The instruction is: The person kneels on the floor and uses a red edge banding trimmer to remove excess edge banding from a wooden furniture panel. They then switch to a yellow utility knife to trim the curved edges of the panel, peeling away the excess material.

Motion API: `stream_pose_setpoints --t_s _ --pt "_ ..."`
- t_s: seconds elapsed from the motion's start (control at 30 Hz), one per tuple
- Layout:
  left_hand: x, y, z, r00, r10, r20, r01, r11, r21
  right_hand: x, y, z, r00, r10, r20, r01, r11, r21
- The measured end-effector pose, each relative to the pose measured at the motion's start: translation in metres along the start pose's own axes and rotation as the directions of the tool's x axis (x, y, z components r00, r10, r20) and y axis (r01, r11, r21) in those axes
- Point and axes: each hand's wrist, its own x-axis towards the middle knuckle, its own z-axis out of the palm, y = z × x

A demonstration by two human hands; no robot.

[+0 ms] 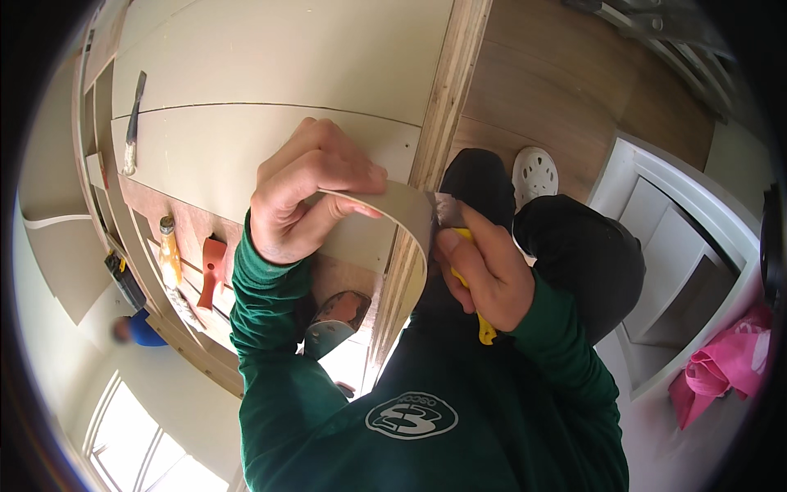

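"Starting nearest us, what do the hands hold?"

"We see the left hand [303, 193] pinching one end of a bent beige strip [411, 210] between thumb and fingers; the strip arches over toward the right hand [485, 266], which is closed round a yellow-handled tool [487, 332]. The tool's blade [448, 210] lies at the outer side of the bend; whether it presses there we cannot tell."

"How should we work it well?"

"In our judgement, we hold the pinch firm to steady the bend, lay the blade low, use short, light strokes and keep the left fingertips out of its path. The strip looks springy and may jump if let go."

"And farther off?"

"We find an amber-handled tool [169, 254] at the left, then a pale panel [270, 57] bearing a dark-handled tool [135, 123], and a white shoe [536, 168] upon the floor [545, 78]."
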Motion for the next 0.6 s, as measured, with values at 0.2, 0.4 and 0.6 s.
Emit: stream_pose_setpoints --t_s 0.2,0.4,0.6 --pt "0.002 0.002 -0.008 1.000 -0.003 0.029 0.002 0.999 0.055 0.007 -0.006 -0.001 0.999 -0.002 0.032 0.003 1.000 -0.031" --pt "0.003 -0.004 -0.020 0.992 0.016 0.125 -0.017 1.000 0.004 0.007 -0.008 0.002 0.999 -0.038 0.002 0.038 0.987 -0.156" --pt "0.001 -0.003 -0.020 0.992 -0.001 0.126 0.014 0.994 -0.107 -0.001 0.001 0.005 0.994 -0.111 -0.020 0.108 0.988 -0.110"
